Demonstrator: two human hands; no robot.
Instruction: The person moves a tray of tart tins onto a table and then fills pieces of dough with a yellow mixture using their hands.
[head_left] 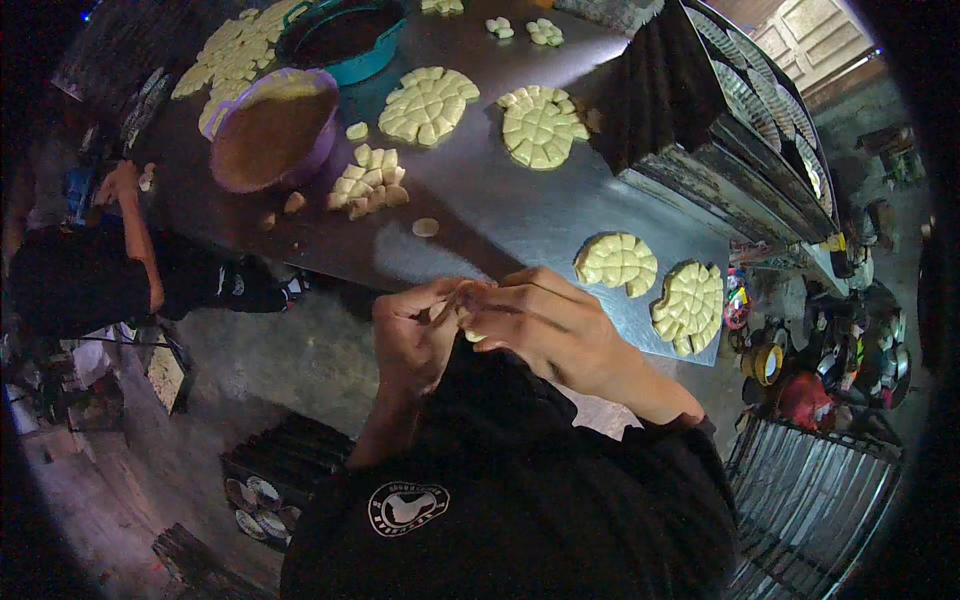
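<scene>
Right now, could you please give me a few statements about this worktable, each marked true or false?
1. The left hand and right hand hold pale dough. True.
2. The purple bowl stands in front of the hands, toward the right. False: it is toward the left.
3. The teal basin is farther from the hands than that bowl. True.
4. Three dough rounds lie at the table's near right corner. False: two dough rounds lie there.

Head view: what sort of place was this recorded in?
Probably a small bakery or dough workshop. Rounds of pale, segmented dough lie on a metal table, alongside a purple basin with brown contents.
</scene>
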